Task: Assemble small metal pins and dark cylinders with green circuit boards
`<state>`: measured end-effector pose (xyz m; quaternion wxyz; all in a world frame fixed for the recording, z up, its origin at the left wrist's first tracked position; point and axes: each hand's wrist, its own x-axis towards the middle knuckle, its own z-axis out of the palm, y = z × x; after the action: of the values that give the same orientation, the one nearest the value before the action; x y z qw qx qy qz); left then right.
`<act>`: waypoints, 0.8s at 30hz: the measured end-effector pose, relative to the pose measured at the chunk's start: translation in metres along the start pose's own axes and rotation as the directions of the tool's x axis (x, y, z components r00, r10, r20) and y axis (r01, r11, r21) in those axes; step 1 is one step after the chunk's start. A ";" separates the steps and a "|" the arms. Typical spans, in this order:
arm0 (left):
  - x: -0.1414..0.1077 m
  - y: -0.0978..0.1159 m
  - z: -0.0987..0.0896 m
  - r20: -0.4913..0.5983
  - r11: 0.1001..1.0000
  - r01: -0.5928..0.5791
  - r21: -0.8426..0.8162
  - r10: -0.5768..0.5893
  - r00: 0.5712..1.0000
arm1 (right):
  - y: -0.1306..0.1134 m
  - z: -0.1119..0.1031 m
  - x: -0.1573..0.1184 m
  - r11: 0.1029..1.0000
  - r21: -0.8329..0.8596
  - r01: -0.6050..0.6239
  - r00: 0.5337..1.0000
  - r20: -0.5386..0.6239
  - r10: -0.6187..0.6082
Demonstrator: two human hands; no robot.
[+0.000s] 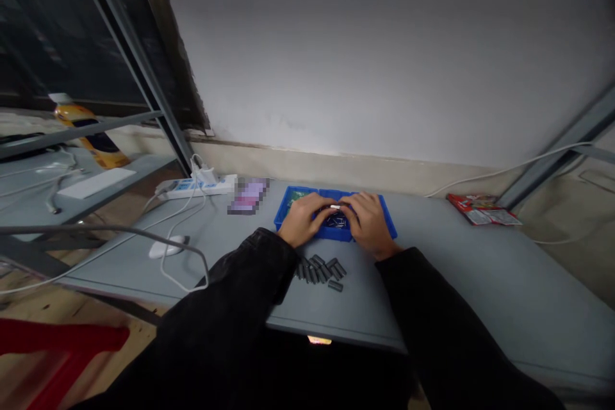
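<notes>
My left hand [303, 218] and my right hand [369, 223] meet fingertip to fingertip above a blue divided tray [390, 221]. Between them they pinch a small white piece [335, 207], partly covered by the fingers. The tray's left compartment holds green parts [296, 196]; small shiny metal pieces [337, 221] lie in the middle one, below my fingers. Several dark grey cylindrical pieces [317, 270] are heaped on the table in front of the tray, with one piece [335, 285] a little nearer the front edge.
On the grey table [442, 269], a power strip [199, 186], a pixelated flat object [248, 196], a white device [167, 246] and loose cables lie left. A red packet [483, 210] lies right. A yellow bottle [91, 131] is on the side shelf.
</notes>
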<state>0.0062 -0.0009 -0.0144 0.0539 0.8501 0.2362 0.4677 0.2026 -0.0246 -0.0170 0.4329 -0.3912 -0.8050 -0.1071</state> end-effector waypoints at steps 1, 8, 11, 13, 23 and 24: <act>0.000 0.000 0.000 -0.002 1.000 0.009 -0.002 -0.009 1.000 | 0.000 0.000 0.000 1.000 0.023 -0.004 1.000 -0.008 0.004; 0.000 0.001 -0.001 -0.022 0.999 0.031 -0.015 -0.031 0.999 | -0.004 0.001 0.000 0.997 0.076 -0.003 0.999 -0.048 0.006; 0.000 0.000 -0.001 -0.026 0.999 0.042 -0.020 -0.042 0.999 | -0.003 0.003 0.000 0.997 0.079 -0.002 0.999 -0.049 0.006; 0.000 0.000 -0.001 -0.024 0.999 0.036 -0.019 -0.037 0.999 | -0.002 0.004 -0.001 0.998 0.069 -0.003 0.999 -0.049 0.006; -0.001 -0.001 0.000 -0.046 1.000 0.029 0.008 -0.028 0.999 | 0.000 0.004 -0.001 0.998 0.065 -0.025 0.999 -0.035 0.027; -0.001 0.000 0.000 -0.046 0.999 0.034 0.005 -0.034 0.998 | -0.001 0.003 -0.001 0.997 0.071 -0.030 0.999 -0.037 0.033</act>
<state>0.0056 -0.0011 -0.0157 0.0541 0.8350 0.2532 0.4855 0.2004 -0.0239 -0.0198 0.4634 -0.3862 -0.7936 -0.0791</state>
